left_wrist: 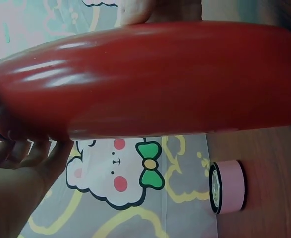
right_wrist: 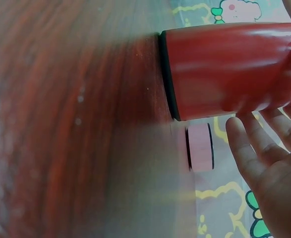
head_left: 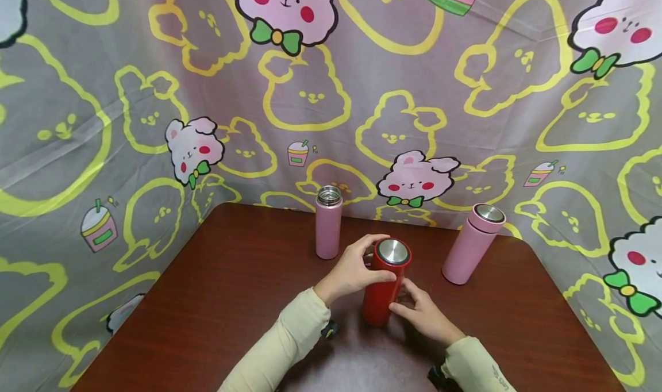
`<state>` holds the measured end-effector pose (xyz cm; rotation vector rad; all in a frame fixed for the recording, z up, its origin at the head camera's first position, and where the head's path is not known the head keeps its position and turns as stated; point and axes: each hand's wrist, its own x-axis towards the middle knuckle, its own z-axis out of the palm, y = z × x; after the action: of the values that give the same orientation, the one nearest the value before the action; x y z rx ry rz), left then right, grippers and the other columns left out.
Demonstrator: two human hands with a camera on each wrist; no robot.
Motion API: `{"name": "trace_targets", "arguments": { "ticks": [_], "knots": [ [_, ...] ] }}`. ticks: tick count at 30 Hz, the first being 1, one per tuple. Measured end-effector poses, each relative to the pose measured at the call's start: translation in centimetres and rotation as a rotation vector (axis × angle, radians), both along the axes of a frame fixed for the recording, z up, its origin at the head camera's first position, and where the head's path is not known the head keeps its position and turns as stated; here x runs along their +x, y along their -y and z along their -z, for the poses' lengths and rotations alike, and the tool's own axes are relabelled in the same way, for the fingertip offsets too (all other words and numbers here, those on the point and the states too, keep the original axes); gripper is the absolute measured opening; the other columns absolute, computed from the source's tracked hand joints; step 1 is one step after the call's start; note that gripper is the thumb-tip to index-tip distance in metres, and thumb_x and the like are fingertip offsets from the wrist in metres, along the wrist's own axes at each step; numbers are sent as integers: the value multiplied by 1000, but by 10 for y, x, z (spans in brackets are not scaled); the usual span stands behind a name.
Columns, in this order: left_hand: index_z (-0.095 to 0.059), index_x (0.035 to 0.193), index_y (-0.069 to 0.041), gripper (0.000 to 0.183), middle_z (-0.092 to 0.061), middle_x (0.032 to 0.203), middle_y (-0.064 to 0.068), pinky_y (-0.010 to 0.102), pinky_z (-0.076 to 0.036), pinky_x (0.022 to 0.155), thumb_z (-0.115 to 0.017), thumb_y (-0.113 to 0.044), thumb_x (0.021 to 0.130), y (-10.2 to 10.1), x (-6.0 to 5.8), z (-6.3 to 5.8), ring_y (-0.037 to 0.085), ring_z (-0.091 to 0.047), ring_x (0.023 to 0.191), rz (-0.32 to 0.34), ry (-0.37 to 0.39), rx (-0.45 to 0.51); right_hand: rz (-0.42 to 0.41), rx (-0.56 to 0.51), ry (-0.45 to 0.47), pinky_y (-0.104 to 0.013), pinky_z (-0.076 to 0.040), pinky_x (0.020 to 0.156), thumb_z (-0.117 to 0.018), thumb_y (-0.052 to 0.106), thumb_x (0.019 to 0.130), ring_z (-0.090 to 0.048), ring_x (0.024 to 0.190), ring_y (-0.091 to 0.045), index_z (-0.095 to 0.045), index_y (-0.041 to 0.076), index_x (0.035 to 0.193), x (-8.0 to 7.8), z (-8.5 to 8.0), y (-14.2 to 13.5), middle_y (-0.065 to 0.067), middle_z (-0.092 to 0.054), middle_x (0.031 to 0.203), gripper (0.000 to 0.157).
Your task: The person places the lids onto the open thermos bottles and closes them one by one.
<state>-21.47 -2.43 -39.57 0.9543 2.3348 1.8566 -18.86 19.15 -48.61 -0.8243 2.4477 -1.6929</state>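
Observation:
A red thermos with a silver-topped lid stands upright in front of me, its dark base at or very near the table. My left hand grips its upper part, thumb in front and fingers around the far side. Lower down, my right hand holds the body from the right side, with the thumb on the front. In the right wrist view the right fingers lie along the thermos. Behind it on the table is a pink cap with dark edges, mostly hidden in the head view.
An uncapped pink thermos stands at the back, left of the red one. A lidded pink thermos stands at the back right. The brown table meets a cartoon-printed curtain behind and at the sides.

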Motion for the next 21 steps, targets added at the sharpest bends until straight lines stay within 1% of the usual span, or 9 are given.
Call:
{"name": "trace_targets", "arguments": {
  "ticks": [5,10,12,17,21],
  "knots": [
    [-50,132,-20,65,-58,119,-7,27,-49,84,-81,-23,75,0,0,-1,11,-59,102,-1,24,10,-15,4,0,-31,-49,88,-65,10,89,-58,103,-15,-43,3,132,1,-2,0,-12,-60,113,49],
    [-50,136,-16,67,-60,120,-5,28,-49,86,-81,-21,76,2,-2,-3,11,-59,103,30,52,1,-13,12,7,-28,-48,88,-66,11,89,-58,103,-14,-43,2,133,0,0,-1,-12,-60,114,50],
    [-49,136,-17,67,-60,120,-4,29,-49,86,-80,-21,77,3,-3,-4,10,-58,104,44,61,-11,-14,19,11,-28,-48,88,-66,11,89,-58,103,-14,-42,2,133,-1,1,-2,-13,-60,114,51],
    [-48,138,-22,65,-61,119,-4,31,-49,87,-78,-21,79,8,-8,-7,10,-58,105,106,73,-48,-21,44,33,-27,-48,89,-65,14,90,-58,104,-17,-41,2,135,-3,1,-3,-13,-60,114,52],
    [-47,136,-20,63,-60,120,-4,29,-47,89,-76,-20,80,11,-15,-10,11,-56,110,162,80,-66,-30,49,33,-28,-48,89,-65,15,90,-58,104,-21,-40,2,136,-3,-1,-3,-13,-59,113,54]
  ]
}}
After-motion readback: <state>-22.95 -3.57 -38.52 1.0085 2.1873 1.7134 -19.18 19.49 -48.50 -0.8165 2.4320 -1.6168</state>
